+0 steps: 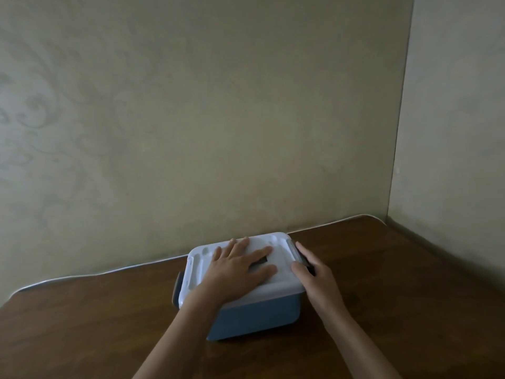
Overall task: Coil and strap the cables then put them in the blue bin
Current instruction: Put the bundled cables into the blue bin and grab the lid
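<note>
Blue bin (254, 318) at 6 o'clock, white lid (276, 244) on. Your left hand (237, 265) flat, fingers spread, pressing lid. Your right hand (314, 272) against bin's 3 o'clock latch (302, 255), grip unclear.

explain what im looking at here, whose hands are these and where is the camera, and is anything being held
There is no machine here: a person is working with two bare hands, and the single picture comes from a wide-angle camera worn on their head, looking forward and down. That is why both forearms reach in from the bottom edge.

On the brown wooden table, pushed into a corner of the room, stands a blue bin with a white lid closed on top. A dark latch shows at its left end.

The left hand lies flat on the lid with its fingers spread, pressing or steadying it. The right hand rests against the bin's right end, where the other latch sits; whether it grips that latch cannot be told. Nothing is lifted. No cables are in view; they may be inside, but the closed lid hides that.
</note>
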